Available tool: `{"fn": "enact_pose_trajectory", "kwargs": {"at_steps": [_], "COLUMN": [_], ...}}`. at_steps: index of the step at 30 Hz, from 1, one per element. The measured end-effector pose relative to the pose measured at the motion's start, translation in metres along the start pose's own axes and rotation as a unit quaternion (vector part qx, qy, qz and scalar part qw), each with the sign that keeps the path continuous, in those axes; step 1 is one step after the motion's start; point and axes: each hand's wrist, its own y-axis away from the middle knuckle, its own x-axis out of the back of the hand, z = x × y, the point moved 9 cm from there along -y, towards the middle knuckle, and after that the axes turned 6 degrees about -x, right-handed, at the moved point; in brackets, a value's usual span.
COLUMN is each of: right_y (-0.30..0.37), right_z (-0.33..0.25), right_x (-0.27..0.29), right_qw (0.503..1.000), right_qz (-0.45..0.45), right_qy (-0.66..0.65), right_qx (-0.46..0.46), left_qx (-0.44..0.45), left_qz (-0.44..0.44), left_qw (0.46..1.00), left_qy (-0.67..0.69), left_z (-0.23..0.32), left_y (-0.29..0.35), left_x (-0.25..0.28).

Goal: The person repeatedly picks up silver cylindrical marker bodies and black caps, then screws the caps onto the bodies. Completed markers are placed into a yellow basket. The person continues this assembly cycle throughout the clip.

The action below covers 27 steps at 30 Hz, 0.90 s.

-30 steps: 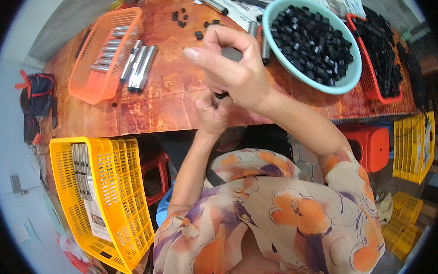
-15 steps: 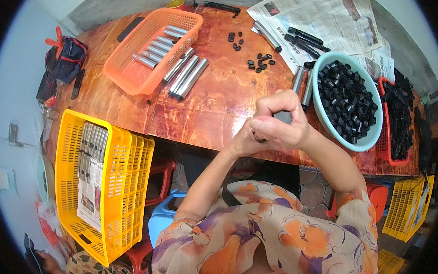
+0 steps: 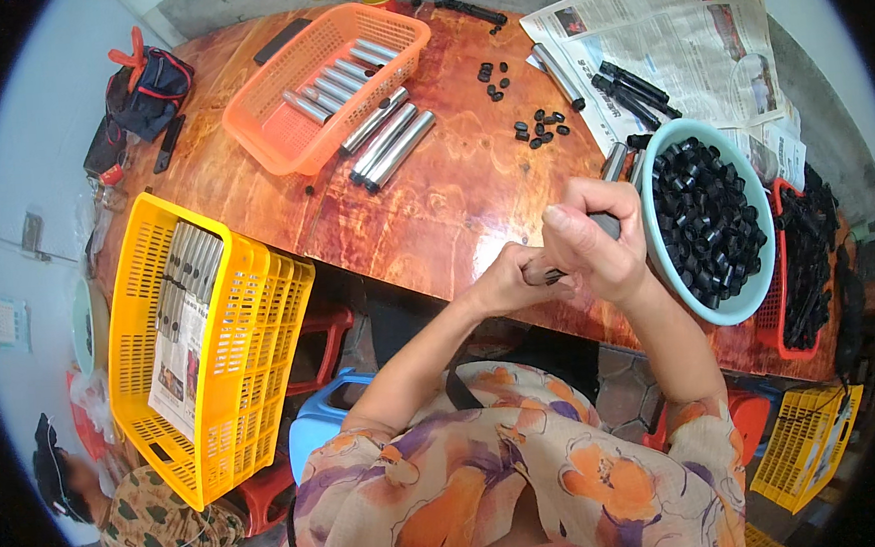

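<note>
Both my hands are close together above the table's near edge. My right hand (image 3: 601,243) is wrapped round a dark grey cylindrical piece (image 3: 606,225), of which only the rounded end shows. The fingers of my left hand (image 3: 514,281) close on a short metal tube with a dark end (image 3: 543,270), mostly covered by the hand. A pale blue basin (image 3: 654,250) full of small black plugs is right of my right hand. Beyond the hands lie loose black plugs (image 3: 541,127) and, farther left, several silver tubes (image 3: 398,148) with black ends.
An orange basket (image 3: 280,148) holding silver tubes stands at the far left. Stacked yellow crates (image 3: 261,329) with tubes and newspaper are at left. Newspaper (image 3: 673,33) lies far right with black rods (image 3: 637,91); a red basket (image 3: 781,293) of black parts flanks the basin. Another person (image 3: 167,521) is lower left.
My hands have drawn slightly apart, the right one shifting rightward. The metal tube at my left hand now shows more. The whole view has shifted a little.
</note>
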Motion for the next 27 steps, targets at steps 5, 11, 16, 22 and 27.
{"fn": "enact_pose_trajectory", "kwargs": {"at_steps": [5, 11, 16, 22, 27], "right_y": [-0.002, -0.014, -0.016, -0.014, -0.015], "right_z": [0.007, 0.011, 0.011, 0.013, 0.022], "right_x": [0.014, 0.040, 0.033, 0.017, 0.031], "right_qw": [0.994, 0.985, 0.986, 0.971, 0.941], "right_qz": [0.052, 0.120, 0.067, 0.001, 0.093], "right_qy": [-0.096, -0.127, -0.154, -0.236, -0.325], "right_qx": [0.029, 0.017, 0.013, -0.022, -0.016], "left_qx": [0.066, 0.075, 0.157, 0.142, 0.107], "left_qz": [0.026, 0.154, 0.011, -0.053, -0.028], "left_qw": [0.994, 0.979, 0.979, 0.982, 0.988], "left_qy": [-0.083, -0.113, 0.127, 0.113, 0.108], "left_z": [0.007, 0.015, 0.004, -0.010, -0.009], "left_y": [0.000, -0.006, -0.006, 0.002, 0.005], "left_x": [0.002, 0.004, -0.009, -0.003, 0.002]}}
